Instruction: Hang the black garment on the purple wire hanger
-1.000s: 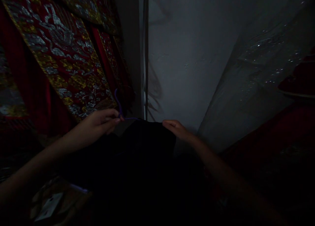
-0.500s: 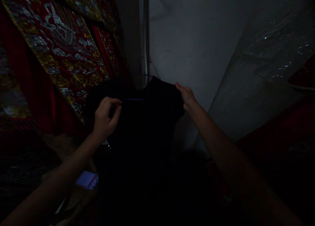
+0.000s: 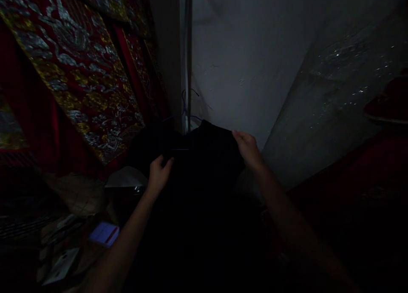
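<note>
The right hand [image 3: 247, 149] pinches the black shirt [image 3: 200, 191] by one shoulder. The left hand [image 3: 159, 174] is at its front, grip hard to tell.

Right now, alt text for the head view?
A person's right hand grips the shoulder of a dark garment on a thin hanger, the left hand at its front, contact unclear. Dim light; embroidered red cloth at left, pale wall behind.

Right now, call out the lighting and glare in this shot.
Head view, overall: very dim; head view, centre: the shirt is nearly solid black, its folds lost; head view, right: bright glints on the plastic; head view, lower left: the screen glows, its text unreadable.
</note>
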Demonstrator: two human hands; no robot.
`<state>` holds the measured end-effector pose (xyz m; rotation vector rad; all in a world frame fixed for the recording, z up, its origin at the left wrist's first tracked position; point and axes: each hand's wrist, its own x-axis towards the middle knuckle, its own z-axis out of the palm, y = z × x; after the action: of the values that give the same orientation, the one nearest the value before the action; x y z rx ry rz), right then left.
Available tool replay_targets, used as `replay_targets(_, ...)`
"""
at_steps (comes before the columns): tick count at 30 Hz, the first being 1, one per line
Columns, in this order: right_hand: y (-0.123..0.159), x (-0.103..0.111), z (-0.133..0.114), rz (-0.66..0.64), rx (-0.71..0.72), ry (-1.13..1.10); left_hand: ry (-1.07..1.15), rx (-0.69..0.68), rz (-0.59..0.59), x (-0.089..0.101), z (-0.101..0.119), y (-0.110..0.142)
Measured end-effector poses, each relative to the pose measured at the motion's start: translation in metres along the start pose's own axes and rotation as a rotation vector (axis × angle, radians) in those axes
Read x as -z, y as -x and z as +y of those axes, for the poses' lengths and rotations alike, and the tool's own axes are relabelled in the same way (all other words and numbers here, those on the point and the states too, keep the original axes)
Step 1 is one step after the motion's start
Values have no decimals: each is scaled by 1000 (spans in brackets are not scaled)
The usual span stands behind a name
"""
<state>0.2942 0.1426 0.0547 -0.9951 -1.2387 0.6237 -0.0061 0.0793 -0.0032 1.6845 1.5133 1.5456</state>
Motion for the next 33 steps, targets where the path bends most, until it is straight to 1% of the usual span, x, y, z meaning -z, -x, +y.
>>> replay_targets(2, 22, 1, 7, 163, 129, 144, 83, 15, 16, -2, 6, 10)
replay_targets(3, 39, -1, 12, 230, 172, 167, 132, 27, 30, -4, 10, 16)
replay_targets(4, 57, -7, 18, 261, 171, 159, 180, 39, 41, -7, 14, 22)
replay_targets(5, 78, -15, 25, 240, 121, 116, 221, 50, 54, -11, 18, 27)
replay_targets(6, 98, -26, 33, 185, 37, 49, 253, 63, 62, -15, 21, 32)
replay_targets(8, 135, -52, 49, -7, -223, -56, 301, 97, 59, -22, 24, 40)
replay_targets(9, 149, -66, 57, -89, -357, -99, 315, 117, 53, -25, 25, 44)
replay_targets(11, 168, -91, 70, -191, -522, -117, 330, 142, 49, -26, 24, 52)
replay_targets(12, 172, -99, 73, -224, -565, -107, 339, 149, 46, -25, 23, 56)
replay_targets(13, 174, -106, 75, -247, -578, -84, 352, 155, 49, -23, 23, 60)
replay_targets(15, 174, -110, 74, -286, -551, -26, 385, 168, 48, -17, 26, 67)
replay_targets(17, 174, -109, 69, -337, -526, 13, 415, 186, 24, -11, 33, 73)
replay_targets(19, 177, -105, 63, -392, -557, 23, 438, 192, -40, -7, 43, 78)
replay_targets(22, 184, -102, 58, -447, -617, 20, 446, 165, -156, -4, 58, 83)
replay_targets(24, 188, -100, 57, -472, -616, 27, 414, 145, -173, -3, 61, 85)
replay_targets(27, 193, -96, 57, -485, -597, 58, 331, 134, -188, -3, 50, 86)
replay_targets(31, 197, -91, 52, -483, -556, 110, 168, 159, -346, 5, 20, 85)
replay_targets(33, 198, -90, 48, -489, -540, 116, 85, 187, -435, 11, 9, 86)
